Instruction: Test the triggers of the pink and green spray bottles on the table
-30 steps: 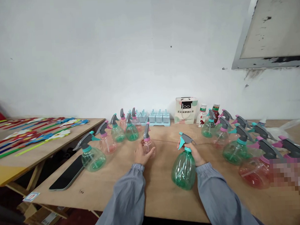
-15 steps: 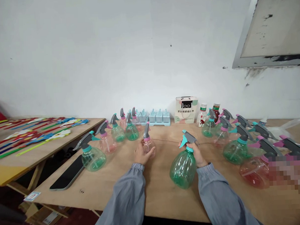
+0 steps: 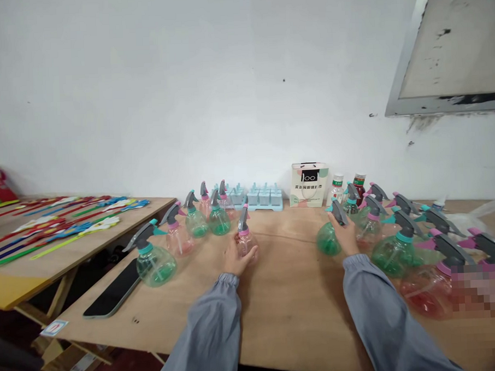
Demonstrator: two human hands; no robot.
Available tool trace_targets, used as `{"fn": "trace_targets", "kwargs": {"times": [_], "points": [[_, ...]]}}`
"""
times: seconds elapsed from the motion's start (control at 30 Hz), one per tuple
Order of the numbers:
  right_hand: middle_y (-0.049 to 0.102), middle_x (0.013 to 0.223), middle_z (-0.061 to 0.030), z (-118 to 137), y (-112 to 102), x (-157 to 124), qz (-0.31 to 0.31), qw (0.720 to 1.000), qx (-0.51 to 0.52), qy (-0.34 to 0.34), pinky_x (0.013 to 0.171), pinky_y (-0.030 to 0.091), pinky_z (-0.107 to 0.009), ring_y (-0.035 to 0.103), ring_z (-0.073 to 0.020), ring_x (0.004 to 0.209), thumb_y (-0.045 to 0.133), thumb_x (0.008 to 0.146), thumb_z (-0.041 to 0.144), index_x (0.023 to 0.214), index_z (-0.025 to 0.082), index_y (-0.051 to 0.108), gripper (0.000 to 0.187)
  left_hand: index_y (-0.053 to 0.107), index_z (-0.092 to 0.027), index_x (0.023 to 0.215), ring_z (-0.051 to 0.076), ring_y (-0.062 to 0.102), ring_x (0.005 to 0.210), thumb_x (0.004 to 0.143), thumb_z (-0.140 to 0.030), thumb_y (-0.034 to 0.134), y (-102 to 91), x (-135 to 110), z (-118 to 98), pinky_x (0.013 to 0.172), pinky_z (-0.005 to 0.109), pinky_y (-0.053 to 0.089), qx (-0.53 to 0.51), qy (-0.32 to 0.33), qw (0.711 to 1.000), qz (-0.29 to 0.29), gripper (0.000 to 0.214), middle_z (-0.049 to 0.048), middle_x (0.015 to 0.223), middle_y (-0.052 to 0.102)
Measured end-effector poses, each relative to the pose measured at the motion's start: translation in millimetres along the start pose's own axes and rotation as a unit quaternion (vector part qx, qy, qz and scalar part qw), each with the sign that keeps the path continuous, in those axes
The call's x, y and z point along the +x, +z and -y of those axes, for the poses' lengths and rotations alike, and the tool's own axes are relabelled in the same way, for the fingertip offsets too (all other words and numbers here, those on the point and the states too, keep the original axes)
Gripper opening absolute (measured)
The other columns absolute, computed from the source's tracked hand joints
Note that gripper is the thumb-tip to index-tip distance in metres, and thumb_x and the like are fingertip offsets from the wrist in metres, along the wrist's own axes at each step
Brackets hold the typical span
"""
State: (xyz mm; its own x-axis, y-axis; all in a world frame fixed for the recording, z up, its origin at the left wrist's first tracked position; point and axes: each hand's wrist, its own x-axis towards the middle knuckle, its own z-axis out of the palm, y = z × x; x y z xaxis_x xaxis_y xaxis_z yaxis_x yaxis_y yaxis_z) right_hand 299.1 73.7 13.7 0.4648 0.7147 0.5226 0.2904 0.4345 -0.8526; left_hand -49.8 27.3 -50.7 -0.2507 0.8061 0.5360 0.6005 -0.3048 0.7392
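My left hand (image 3: 237, 257) is wrapped round the body of a pink spray bottle (image 3: 246, 241), which stands upright on the wooden table with its grey nozzle pointing away. With my right hand (image 3: 345, 233) I grip a green spray bottle (image 3: 327, 239) by its neck, close to the cluster on the right; my fingers hide part of its head. Beside the right forearm stand another green spray bottle (image 3: 392, 256) and a pink spray bottle (image 3: 426, 290). Left of my left hand are several more, among them a green spray bottle (image 3: 156, 266) at the near end.
A black phone (image 3: 111, 290) lies at the table's left edge. Along the wall stand a pale blue ice-pop mould (image 3: 264, 198), a paper bag (image 3: 309, 185) and two drink bottles. Colourful hand-shaped sticks (image 3: 68, 223) cover the neighbouring table on the left.
My right hand has carried the green spray bottle away from me and to the right, toward the right-hand group. My left hand keeps its place on the pink one.
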Motion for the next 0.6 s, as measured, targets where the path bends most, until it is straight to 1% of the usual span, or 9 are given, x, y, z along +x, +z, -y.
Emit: {"fn": "trace_targets", "kwargs": {"times": [0.13,0.2,0.3,0.4,0.47,0.5,0.6], "points": [[0.071,0.098,-0.0105,-15,3,-1,0.023,0.999,-0.033,-0.028,0.092,0.045,-0.043,0.063,-0.0257,0.096,0.065,0.074,0.059,0.105,0.014,0.067,0.054,0.045,-0.02,0.128,0.03,0.063,0.113,0.07,-0.048,0.075,-0.4,-1,-2,0.101,0.049,0.048,-0.001,-0.005,1.0,0.0,0.071,0.0124,0.124,0.063],[0.068,0.109,-0.0124,-22,2,-6,0.007,0.999,-0.038,-0.038,0.097,0.043,-0.045,0.061,-0.0262,0.104,0.062,0.076,0.059,0.115,0.015,0.061,0.059,0.045,-0.02,0.127,0.031,0.063,0.113,0.069,-0.047,0.076,-1.0,-1,-2,0.101,0.05,0.048,0.003,-0.014,1.0,0.004,0.071,0.0125,0.123,0.063],[0.056,0.129,-0.0154,-30,0,-18,-0.03,0.995,-0.054,-0.076,0.105,0.037,-0.047,0.052,-0.0271,0.121,0.06,0.077,0.06,0.13,0.018,0.047,0.068,0.045,-0.02,0.127,0.03,0.063,0.114,0.069,-0.046,0.076,-1.6,0,-3,0.101,0.049,0.047,-0.004,-0.01,1.0,0.008,0.071,0.0126,0.122,0.064],[0.045,0.137,-0.0185,-37,-3,-38,-0.066,0.987,-0.1,-0.109,0.11,0.031,-0.05,0.042,-0.0297,0.13,0.062,0.074,0.061,0.135,0.017,0.038,0.079,0.045,-0.019,0.127,0.03,0.063,0.114,0.07,-0.045,0.076,-0.8,0,-2,0.1,0.049,0.048,-0.005,-0.004,1.0,0.001,0.07,0.013,0.123,0.063],[0.043,0.138,-0.0211,-43,-3,-54,-0.082,0.983,-0.131,-0.103,0.111,0.029,-0.052,0.04,-0.0324,0.131,0.064,0.07,0.061,0.137,0.014,0.034,0.087,0.045,-0.02,0.128,0.031,0.063,0.114,0.069,-0.045,0.077,-0.1,-1,-3,0.1,0.05,0.047,0.006,-0.011,1.0,-0.006,0.071,0.0128,0.123,0.064],[0.042,0.137,-0.0224,-46,-3,-61,-0.079,0.982,-0.144,-0.094,0.111,0.029,-0.052,0.04,-0.0338,0.131,0.065,0.069,0.061,0.137,0.012,0.033,0.09,0.045,-0.02,0.128,0.032,0.063,0.114,0.068,-0.045,0.078,0.1,-1,-3,0.1,0.051,0.047,0.013,-0.018,1.0,-0.009,0.072,0.0125,0.123,0.064],[0.043,0.136,-0.0247,-55,-3,-72,-0.041,0.983,-0.166,-0.062,0.108,0.032,-0.052,0.041,-0.0366,0.129,0.063,0.068,0.06,0.137,0.009,0.033,0.091,0.046,-0.021,0.127,0.032,0.063,0.114,0.068,-0.045,0.079,-1.2,-1,-6,0.1,0.052,0.046,0.022,-0.036,0.999,-0.003,0.072,0.0119,0.122,0.065]]}}
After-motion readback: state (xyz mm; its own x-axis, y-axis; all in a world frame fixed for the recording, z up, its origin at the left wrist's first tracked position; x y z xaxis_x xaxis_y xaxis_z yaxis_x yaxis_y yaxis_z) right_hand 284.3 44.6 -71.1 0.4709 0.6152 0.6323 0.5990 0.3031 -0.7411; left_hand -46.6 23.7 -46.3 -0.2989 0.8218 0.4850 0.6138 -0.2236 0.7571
